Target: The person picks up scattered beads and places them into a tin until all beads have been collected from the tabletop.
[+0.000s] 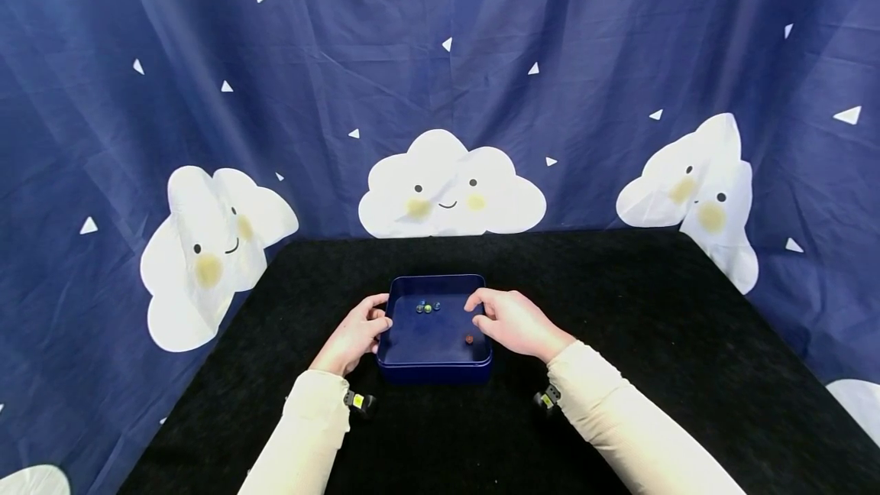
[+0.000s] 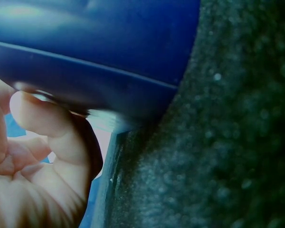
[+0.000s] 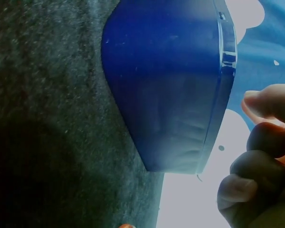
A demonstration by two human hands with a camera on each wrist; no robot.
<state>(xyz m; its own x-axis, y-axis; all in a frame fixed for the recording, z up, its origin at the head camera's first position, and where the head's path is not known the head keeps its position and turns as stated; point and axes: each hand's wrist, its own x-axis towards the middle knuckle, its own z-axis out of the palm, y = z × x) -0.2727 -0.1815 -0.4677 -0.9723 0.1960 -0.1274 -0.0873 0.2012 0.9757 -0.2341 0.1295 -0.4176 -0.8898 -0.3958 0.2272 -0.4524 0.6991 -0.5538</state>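
Observation:
A dark blue rectangular box (image 1: 433, 374), open at the top, sits on the black cloth. Inside, toward the back, several small glass marbles (image 1: 428, 309) lie close together. A reddish-brown ball (image 1: 469, 339) lies apart from them, near the front right corner. My left hand (image 1: 356, 333) holds the box at its left wall, thumb near the rim; the left wrist view shows fingertips right at the blue side (image 2: 109, 90). Over the right rim is my right hand (image 1: 514, 321), thumb and index finger apart, nothing visible between them. Its other fingers (image 3: 256, 164) are curled in the right wrist view.
Black cloth (image 1: 619, 304) covers the table around the box. Behind it hangs a blue curtain (image 1: 584, 44) with white clouds and small triangles. Small dark devices with yellow-green labels are strapped at both wrists, below the cream sleeves (image 1: 619, 403).

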